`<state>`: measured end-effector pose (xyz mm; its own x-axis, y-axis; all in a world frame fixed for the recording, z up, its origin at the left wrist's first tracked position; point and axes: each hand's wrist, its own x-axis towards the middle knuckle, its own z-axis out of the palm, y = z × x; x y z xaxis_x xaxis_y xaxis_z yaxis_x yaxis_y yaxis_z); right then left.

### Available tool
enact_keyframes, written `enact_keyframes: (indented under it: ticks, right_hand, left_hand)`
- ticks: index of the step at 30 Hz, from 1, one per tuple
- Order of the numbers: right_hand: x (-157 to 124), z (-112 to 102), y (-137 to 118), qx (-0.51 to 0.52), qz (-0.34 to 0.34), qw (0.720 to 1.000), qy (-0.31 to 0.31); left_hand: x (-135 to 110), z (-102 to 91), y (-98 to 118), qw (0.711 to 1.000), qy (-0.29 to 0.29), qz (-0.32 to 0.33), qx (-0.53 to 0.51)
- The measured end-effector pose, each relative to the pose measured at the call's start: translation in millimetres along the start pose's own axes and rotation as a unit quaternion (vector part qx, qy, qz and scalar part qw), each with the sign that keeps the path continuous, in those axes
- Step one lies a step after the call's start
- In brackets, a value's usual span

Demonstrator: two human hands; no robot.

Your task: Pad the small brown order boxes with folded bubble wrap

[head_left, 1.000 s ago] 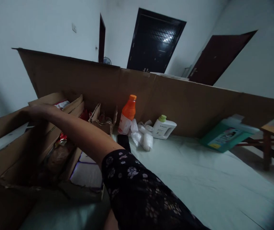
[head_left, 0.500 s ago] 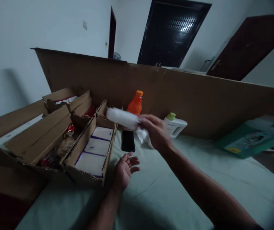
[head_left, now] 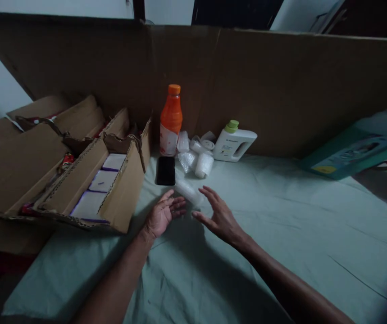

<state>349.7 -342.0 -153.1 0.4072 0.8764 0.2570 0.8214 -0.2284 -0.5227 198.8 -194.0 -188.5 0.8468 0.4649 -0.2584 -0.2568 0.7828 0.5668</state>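
Observation:
A white bubble-wrap roll [head_left: 188,191] lies on the pale green sheet [head_left: 281,234], just beyond my two hands. My left hand [head_left: 163,214] rests palm up with fingers apart, close to the roll's near end. My right hand [head_left: 216,214] hovers open, fingers spread, beside the roll and not gripping it. A black phone [head_left: 165,170] lies flat just behind the hands. Further back stand an orange bottle [head_left: 170,120], a small pile of bubble-wrap pieces [head_left: 195,153] and a white jug with a green cap [head_left: 234,142].
An open cardboard box [head_left: 112,189] with white packets [head_left: 100,182] sits at the left, next to more cardboard boxes [head_left: 20,153]. A tall cardboard wall [head_left: 281,85] runs along the back. A teal box [head_left: 355,148] lies at the right.
My right hand carried the white roll over from the left box side, set it down on the sheet and let go. The camera tilted down toward the hands.

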Motion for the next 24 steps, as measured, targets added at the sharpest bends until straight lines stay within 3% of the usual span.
enact_keyframes:
  ticks: [3, 6, 10, 14, 16, 19, 24]
  right_hand:
    - [14.1, 28.6, 7.3, -0.084, -0.008, 0.996, -0.04]
    - [20.0, 34.9, 18.2, -0.029, 0.0, 0.999, -0.026]
    - [45.3, -3.1, 26.7, 0.053, 0.042, 0.994, 0.081]
    - [118.4, -44.3, 28.6, -0.078, 0.002, 0.97, 0.232]
    - [158.7, -47.9, 32.3, -0.178, -0.001, 0.96, 0.216]
    - [197.3, -33.6, 41.3, -0.253, -0.007, 0.959, 0.125]
    - [208.5, -0.4, 51.4, -0.32, -0.066, 0.941, 0.092]
  left_hand:
    - [-0.9, 1.8, -0.5, 1.0, 0.0, 0.002, 0.015]
    - [-0.9, 1.9, -2.3, 1.0, 0.015, 0.007, 0.02]
    - [1.6, -1.9, -4.8, 1.0, 0.017, -0.002, 0.007]
    - [4.1, -4.9, -4.7, 1.0, -0.009, -0.015, 0.0]
    - [4.3, -5.1, -3.9, 1.0, -0.022, -0.013, 0.001]
    - [4.2, -5.3, -2.6, 1.0, -0.022, -0.016, -0.003]
    - [6.0, -7.7, -2.6, 0.999, -0.031, -0.024, -0.01]
